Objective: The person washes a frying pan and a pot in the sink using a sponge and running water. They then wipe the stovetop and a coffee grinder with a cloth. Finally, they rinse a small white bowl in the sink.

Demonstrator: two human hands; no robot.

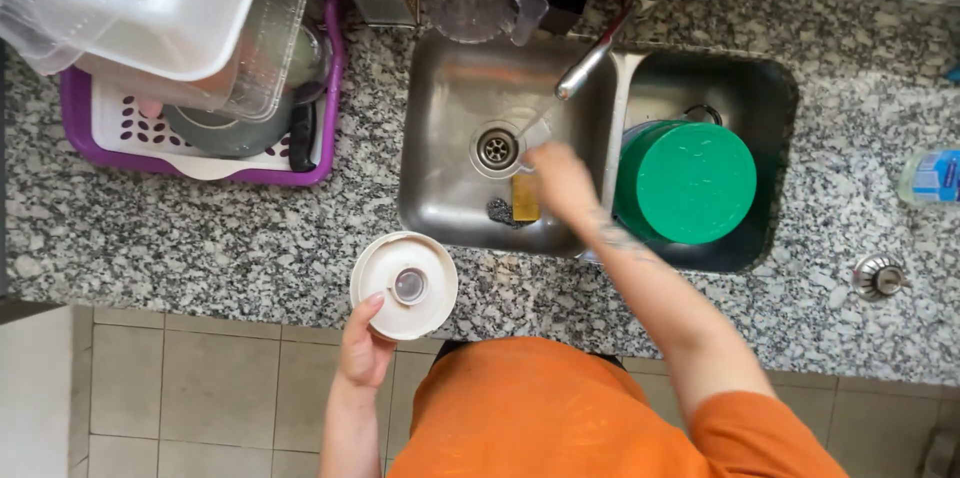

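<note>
L hand (364, 350) grips round white plastic lid (404, 285) w/ clear centre cap, at front edge of granite counter (200, 238). R hand (560, 183), fingers curled, reaches over yellow sponge (526, 200) in steel sink (450, 118); grip unclear. Green round tub (685, 183) in right basin.

Single head-worn view, looking straight down from above, fairly near, over sink (460, 208) and granite counter (200, 238)
</note>
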